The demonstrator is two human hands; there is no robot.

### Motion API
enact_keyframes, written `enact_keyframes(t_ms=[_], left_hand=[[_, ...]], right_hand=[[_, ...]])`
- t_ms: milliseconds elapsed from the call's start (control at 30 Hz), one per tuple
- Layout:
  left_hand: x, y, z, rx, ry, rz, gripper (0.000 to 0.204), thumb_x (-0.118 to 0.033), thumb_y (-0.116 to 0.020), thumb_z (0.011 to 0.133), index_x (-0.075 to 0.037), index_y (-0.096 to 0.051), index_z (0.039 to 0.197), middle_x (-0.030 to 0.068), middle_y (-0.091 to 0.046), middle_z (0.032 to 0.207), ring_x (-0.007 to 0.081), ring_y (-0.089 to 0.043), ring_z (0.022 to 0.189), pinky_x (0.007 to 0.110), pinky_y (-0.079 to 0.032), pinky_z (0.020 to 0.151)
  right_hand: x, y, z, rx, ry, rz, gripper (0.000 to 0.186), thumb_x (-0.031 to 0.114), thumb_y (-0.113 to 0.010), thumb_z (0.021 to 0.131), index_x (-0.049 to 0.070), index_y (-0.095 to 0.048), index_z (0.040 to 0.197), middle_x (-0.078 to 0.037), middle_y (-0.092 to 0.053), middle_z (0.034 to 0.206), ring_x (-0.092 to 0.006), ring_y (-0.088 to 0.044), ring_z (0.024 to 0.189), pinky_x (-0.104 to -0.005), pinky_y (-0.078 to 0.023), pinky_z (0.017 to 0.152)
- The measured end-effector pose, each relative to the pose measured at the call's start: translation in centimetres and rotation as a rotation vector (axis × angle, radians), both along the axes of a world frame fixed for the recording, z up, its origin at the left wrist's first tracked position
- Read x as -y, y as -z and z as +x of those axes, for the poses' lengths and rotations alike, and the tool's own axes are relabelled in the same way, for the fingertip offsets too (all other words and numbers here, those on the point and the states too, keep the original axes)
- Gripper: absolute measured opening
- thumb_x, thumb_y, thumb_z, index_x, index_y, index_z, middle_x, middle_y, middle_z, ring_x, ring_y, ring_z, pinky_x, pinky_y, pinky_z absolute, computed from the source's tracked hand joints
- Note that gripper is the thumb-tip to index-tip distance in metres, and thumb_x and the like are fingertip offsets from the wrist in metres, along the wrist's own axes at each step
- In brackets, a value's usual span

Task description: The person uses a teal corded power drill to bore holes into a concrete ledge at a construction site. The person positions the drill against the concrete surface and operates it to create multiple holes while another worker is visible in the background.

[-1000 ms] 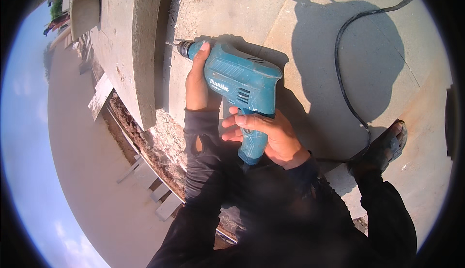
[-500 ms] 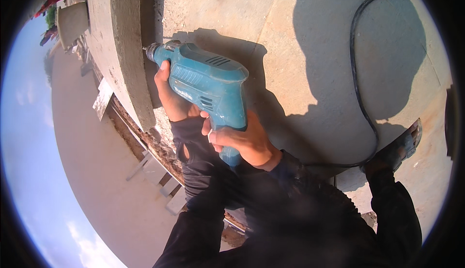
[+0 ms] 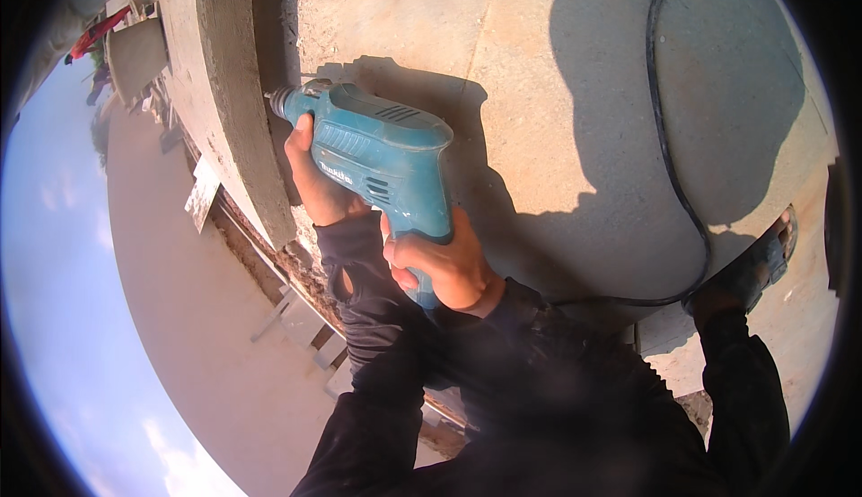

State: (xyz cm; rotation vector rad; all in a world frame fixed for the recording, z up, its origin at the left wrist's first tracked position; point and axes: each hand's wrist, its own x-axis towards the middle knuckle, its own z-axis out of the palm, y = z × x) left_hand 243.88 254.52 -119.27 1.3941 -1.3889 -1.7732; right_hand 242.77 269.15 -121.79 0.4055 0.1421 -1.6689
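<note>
A teal electric drill [image 3: 382,151] is held in both hands, its chuck tip against the inner face of a raised concrete curb [image 3: 229,93]. My right hand [image 3: 440,268] is wrapped around the drill's grip below the body. My left hand [image 3: 314,183] cups the front of the drill body from underneath, near the chuck. Both sleeves are dark. The drill bit itself is hidden where it meets the curb.
The drill's black power cord [image 3: 669,156] loops across the concrete slab [image 3: 557,93] to my right foot in a sandal [image 3: 750,263]. Past the curb the building edge drops off to bare ground [image 3: 197,344] far below, with planks and a ledge [image 3: 305,317].
The drill and both hands have shifted down and right in view as the head moved; the chuck stays against the curb. The grip of both hands is unchanged.
</note>
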Motion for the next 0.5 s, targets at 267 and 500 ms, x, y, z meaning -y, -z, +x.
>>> enact_keyframes(t_ms=[267, 500], left_hand=[[0.8, 0.1, -1.0, -0.020, -0.003, 0.012, 0.047, -0.040, -0.053, 0.085, -0.002, -0.054, 0.113, 0.0130, -0.062, 0.104, 0.0237, -0.060, 0.092, 0.035, -0.050, 0.080], [0.7, -0.3, -1.8, 0.041, -0.020, -0.056, 0.047, -0.040, -0.052, 0.086, -0.003, -0.055, 0.114, 0.0133, -0.062, 0.104, 0.0243, -0.060, 0.091, 0.036, -0.049, 0.079]], right_hand=[[0.6, -0.4, -1.3, -0.029, 0.020, 0.018, 0.015, 0.005, -0.061, 0.076, 0.000, -0.052, 0.086, -0.002, -0.048, 0.061, -0.0092, -0.047, 0.049, -0.0251, -0.038, 0.046], [0.9, -0.2, -2.2, -0.047, -0.022, 0.001, 0.017, 0.005, -0.061, 0.075, -0.001, -0.052, 0.088, -0.002, -0.048, 0.061, -0.0097, -0.047, 0.049, -0.0255, -0.038, 0.046]])
